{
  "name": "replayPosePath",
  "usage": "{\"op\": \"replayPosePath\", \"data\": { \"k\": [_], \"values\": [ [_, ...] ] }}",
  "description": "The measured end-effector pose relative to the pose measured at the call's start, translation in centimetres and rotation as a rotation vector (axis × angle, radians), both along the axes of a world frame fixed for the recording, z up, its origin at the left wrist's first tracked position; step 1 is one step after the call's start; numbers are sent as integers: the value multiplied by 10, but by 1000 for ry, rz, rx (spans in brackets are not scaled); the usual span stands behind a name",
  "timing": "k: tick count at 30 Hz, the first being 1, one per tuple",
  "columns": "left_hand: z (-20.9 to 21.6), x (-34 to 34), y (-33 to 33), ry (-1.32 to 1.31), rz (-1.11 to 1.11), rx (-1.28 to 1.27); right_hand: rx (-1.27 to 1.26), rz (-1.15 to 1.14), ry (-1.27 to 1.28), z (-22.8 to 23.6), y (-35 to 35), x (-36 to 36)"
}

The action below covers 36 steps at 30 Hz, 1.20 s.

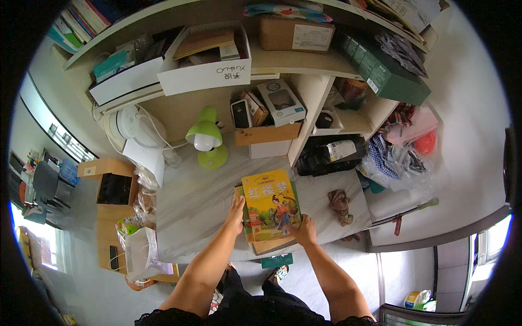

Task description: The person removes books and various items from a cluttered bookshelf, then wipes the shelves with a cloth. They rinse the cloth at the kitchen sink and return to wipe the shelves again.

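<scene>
A yellow picture-covered book [261,209] lies on top of a small stack of books over the front part of the marbled desk [190,217]. Edges of the lower books [272,245] stick out below and beside it. Along the stack's left edge my left hand [236,213] grips it, fingers partly hidden behind the books. My right hand [304,231] holds the lower right corner, thumb toward the cover. Whether the stack rests on the desk or is lifted slightly, I cannot tell.
A green desk lamp [205,136] stands behind the books at left. To the right are a crumpled brown cloth [340,206] and a black bag [329,155]. Shelves hold a white box [206,76] and a green box [375,70]. A paper bag [144,252] stands left of the desk.
</scene>
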<state>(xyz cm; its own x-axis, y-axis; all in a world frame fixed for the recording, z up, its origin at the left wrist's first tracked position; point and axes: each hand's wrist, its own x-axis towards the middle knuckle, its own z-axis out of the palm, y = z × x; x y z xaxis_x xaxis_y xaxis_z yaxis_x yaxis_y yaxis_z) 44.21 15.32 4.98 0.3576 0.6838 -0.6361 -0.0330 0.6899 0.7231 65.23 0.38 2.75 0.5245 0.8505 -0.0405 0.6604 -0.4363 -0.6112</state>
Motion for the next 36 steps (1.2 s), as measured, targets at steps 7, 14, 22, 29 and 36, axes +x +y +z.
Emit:
{"op": "replayPosePath", "data": {
  "k": [7, 14, 22, 29, 36],
  "values": [
    [-33, 18, -33, 312, 22, 57, 74, -73, 723, -20, 13, 18],
    [-37, 18, -68, 190, 119, 189, 1, 44, 955, -18, 7, 32],
    [-61, 0, -68, 97, 162, -79, -117, -310, 1286, 23, 3, 4],
    [-121, -17, -59, 68, 21, -42, -88, -230, 1338, -28, -10, -2],
    [-42, -31, -62, 112, -191, 71, -63, -231, 1229, 32, -1, -24]
  ]
}}
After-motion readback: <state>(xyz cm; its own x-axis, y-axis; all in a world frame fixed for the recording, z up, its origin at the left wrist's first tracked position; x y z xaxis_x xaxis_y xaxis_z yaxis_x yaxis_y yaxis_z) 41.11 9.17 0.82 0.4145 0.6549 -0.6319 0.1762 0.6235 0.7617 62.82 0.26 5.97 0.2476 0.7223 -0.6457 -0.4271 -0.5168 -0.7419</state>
